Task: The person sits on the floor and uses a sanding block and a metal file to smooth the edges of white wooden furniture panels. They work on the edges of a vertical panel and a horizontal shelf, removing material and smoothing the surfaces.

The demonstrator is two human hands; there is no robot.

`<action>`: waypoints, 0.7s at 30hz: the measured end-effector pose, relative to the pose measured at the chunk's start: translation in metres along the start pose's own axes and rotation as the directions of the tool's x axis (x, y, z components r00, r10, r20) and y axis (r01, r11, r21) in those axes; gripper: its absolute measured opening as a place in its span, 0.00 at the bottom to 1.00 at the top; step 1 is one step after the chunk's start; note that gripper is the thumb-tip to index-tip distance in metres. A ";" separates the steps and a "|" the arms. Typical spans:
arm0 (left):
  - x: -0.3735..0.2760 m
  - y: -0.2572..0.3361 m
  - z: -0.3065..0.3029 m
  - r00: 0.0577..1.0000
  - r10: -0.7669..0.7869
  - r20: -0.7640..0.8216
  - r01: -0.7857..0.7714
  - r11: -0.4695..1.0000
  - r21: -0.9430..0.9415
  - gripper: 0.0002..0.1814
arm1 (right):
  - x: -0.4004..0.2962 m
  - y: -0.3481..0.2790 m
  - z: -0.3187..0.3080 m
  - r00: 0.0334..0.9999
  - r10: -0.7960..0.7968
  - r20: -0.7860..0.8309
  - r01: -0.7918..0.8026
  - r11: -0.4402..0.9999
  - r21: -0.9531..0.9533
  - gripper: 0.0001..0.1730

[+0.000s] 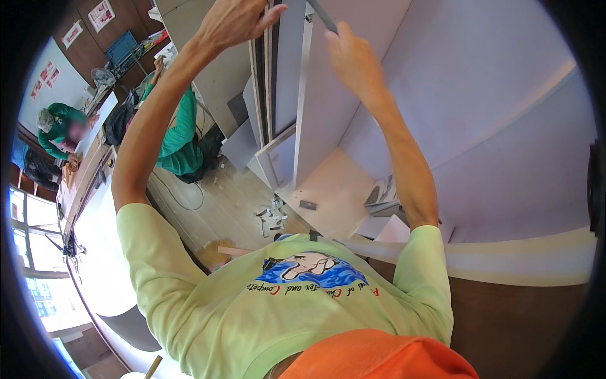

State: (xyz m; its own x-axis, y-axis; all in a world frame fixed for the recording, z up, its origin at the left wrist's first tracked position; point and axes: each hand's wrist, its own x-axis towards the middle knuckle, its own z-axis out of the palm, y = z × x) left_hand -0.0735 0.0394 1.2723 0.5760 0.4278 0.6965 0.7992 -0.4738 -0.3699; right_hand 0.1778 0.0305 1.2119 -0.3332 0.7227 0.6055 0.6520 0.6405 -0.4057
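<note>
Both arms reach up towards the top of the picture. My right hand is closed around the end of a grey bar-like tool, whose far end runs out of view. My left hand lies against the upper edge of an upright panel assembly, its thumb stretched out to the right; part of the hand is cut off by the picture's top. Between the hands stands a pale upright panel with a small metal fitting near its top.
A dark rectangular block lies on the pale cabinet base. Scraps and a cable lie on the wooden floor. Two people in green, one crouching, one at a long workbench, are at the left. Large pale panels stand right.
</note>
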 end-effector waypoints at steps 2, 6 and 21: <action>0.003 0.010 -0.002 0.998 0.059 -0.028 -0.059 0.998 0.006 0.31 | -0.006 0.014 0.002 0.999 -0.010 -0.035 0.009 1.000 -0.026 0.16; -0.007 0.003 -0.001 0.999 0.020 -0.027 -0.021 1.000 -0.021 0.32 | 0.002 -0.008 -0.003 0.994 0.036 0.099 -0.038 0.999 0.014 0.18; -0.014 0.012 0.020 0.998 0.001 -0.060 -0.005 0.998 -0.055 0.30 | -0.011 -0.006 -0.006 0.987 0.087 0.135 -0.084 0.996 -0.026 0.17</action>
State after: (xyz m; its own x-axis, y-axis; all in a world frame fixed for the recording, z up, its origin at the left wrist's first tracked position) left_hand -0.0681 0.0430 1.2459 0.5656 0.3799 0.7319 0.7858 -0.5175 -0.3387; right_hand 0.1815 0.0168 1.2121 -0.3639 0.8043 0.4698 0.6954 0.5702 -0.4374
